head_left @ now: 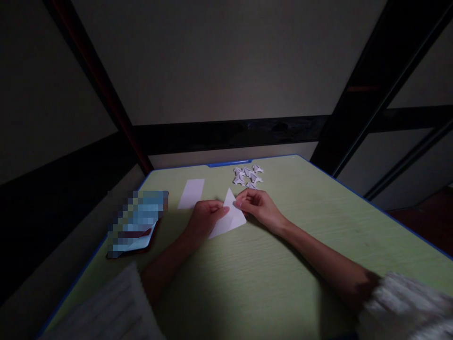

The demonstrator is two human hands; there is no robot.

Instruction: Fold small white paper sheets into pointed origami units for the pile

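A white sheet of paper folded to a triangular point (pixel 229 221) is held between my two hands over the table, its tip facing away from me. My left hand (pixel 204 218) pinches its left edge, thumb on top. On the right edge, close below the tip, my right hand (pixel 259 208) grips the paper between thumb and fingers. Just beyond the right hand lie several small folded paper figures (pixel 247 175) in a cluster. A flat white paper strip (pixel 191 192) rests on the table past my left hand.
The light green table (pixel 304 274) has a blue rim and a blue bar (pixel 230 163) at its far edge. At the left lies a tablet-like device with a dark red edge (pixel 138 231), its screen partly pixelated. Pale panels with dark frames (pixel 226 132) stand behind the table.
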